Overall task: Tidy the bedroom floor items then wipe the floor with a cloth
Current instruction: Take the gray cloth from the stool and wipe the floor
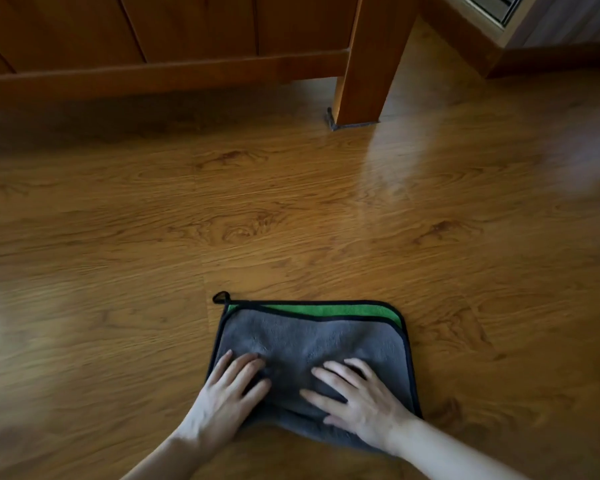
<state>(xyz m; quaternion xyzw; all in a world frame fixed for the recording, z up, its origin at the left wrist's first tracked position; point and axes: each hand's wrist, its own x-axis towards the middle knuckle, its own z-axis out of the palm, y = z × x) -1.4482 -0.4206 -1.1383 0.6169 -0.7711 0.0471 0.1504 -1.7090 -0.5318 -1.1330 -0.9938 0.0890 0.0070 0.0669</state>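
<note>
Nearest to the camera, two bare forearms reach forward and both hands lie on a grey plush cloth with black edging (312, 344). The left hand (227, 393) rests on the near left part of the cloth, its fingers straight and a little spread, palm down, holding nothing. The right hand (357, 396) rests on the near right part in the same way, fingers straight and spread, pressing flat on the fabric without gripping it.

The cloth is folded over and lies flat on the brown wood-grain laminate floor (291, 209), in the lower middle of the view. Along its far edge a green underside (326, 310) shows as a narrow strip, and a small black hanging loop (221, 297) sticks out at the far left corner.

Beyond the cloth the floor is shiny, with pale reflections of light. Farther away stands a square orange-brown wooden furniture leg (364, 81) on a thin grey pad (343, 125). To its left runs a low wooden rail with wooden panels (153, 69) above.
</note>
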